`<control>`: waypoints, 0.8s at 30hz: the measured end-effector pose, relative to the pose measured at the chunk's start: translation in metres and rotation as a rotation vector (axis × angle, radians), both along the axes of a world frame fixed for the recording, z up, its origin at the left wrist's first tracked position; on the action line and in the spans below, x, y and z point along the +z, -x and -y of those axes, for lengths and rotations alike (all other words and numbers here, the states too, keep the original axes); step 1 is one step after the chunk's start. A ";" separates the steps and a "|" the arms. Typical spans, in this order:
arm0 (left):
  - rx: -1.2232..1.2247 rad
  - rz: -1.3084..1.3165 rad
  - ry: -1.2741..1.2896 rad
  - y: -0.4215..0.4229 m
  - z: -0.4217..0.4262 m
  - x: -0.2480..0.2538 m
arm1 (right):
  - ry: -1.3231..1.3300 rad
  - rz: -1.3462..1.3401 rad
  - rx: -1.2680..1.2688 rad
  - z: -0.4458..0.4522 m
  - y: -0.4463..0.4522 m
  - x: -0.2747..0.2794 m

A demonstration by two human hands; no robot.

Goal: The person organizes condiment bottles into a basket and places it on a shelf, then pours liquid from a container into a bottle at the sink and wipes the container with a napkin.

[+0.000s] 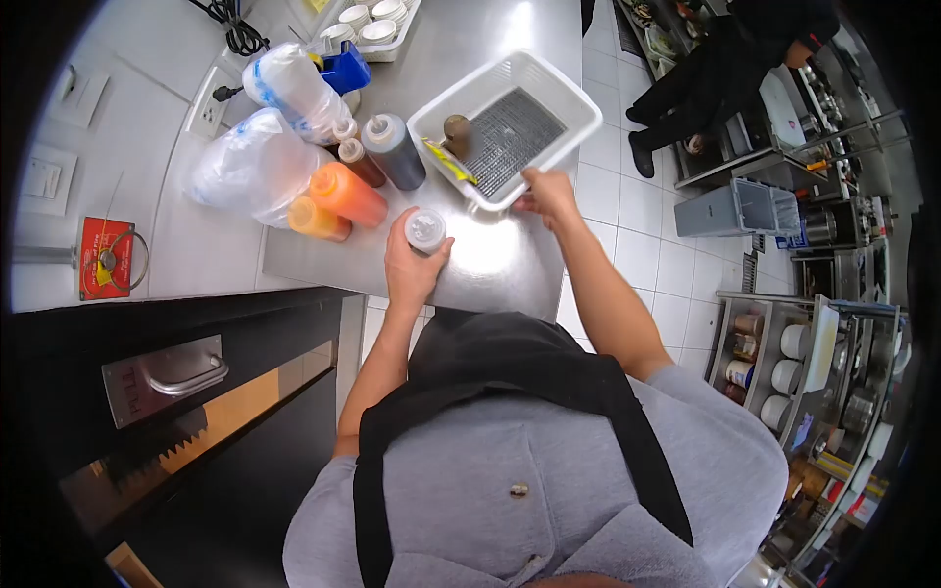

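Note:
On the steel counter, my left hand (410, 265) is wrapped round a clear container with a whitish top (425, 231). My right hand (551, 199) grips the near right corner of a white plastic bin (586, 113). Inside the bin are a dark ribbed mat (515, 132), a small brown round item (457, 129) and a yellow strip-like item (451, 163). Left of the bin stand a dark sauce bottle (394, 152), a reddish-brown bottle (361, 163), an orange bottle (348, 194) and a yellow-orange bottle (319, 219).
Plastic-wrapped bundles (257, 169) lean by the wall beside a blue object (346, 69). A tray of white cups (377, 24) sits at the back. Across the tiled aisle are a person in dark clothes (701, 73), a grey bin (730, 208) and shelves (774, 358).

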State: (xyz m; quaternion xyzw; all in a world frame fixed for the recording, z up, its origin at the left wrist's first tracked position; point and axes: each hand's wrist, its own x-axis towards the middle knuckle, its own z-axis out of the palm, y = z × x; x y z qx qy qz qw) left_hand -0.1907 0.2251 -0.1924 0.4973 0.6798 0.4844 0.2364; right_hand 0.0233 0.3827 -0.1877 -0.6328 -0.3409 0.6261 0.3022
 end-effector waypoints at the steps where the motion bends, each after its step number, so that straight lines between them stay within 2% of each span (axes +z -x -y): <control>1: 0.023 0.034 0.010 0.001 0.000 0.003 | 0.006 -0.071 -0.037 0.023 0.008 -0.005; 5: 0.060 0.029 0.036 0.007 0.001 0.008 | 0.064 -0.296 -0.091 0.070 0.023 -0.007; 8: 0.048 0.013 0.079 0.015 0.005 0.010 | 0.186 -0.344 -0.107 0.089 0.017 0.022; 10: 0.031 0.012 0.066 0.023 0.007 -0.006 | 0.528 -0.481 0.169 0.092 0.004 0.056; 11: -0.001 0.013 0.051 0.027 0.008 -0.011 | 0.530 -0.485 0.185 0.088 0.011 0.072; 13: 0.026 -0.003 0.094 0.023 0.014 0.012 | 0.155 -0.436 0.529 0.077 0.023 0.098; 15: 0.040 -0.008 0.133 0.019 0.016 0.019 | -0.684 -0.011 0.594 0.049 0.066 0.111; 17: 0.062 0.011 0.166 0.017 0.018 0.016 | -1.105 0.214 0.547 0.020 0.114 0.104; 21: 0.069 0.056 0.139 0.015 0.019 0.023 | -1.062 0.332 0.528 -0.013 0.172 0.077; 23: 0.035 0.071 0.107 0.018 0.019 0.019 | -0.856 0.355 0.634 -0.020 0.178 0.076; 24: 0.046 0.066 0.088 0.018 0.019 0.014 | -0.854 0.415 0.677 -0.022 0.179 0.078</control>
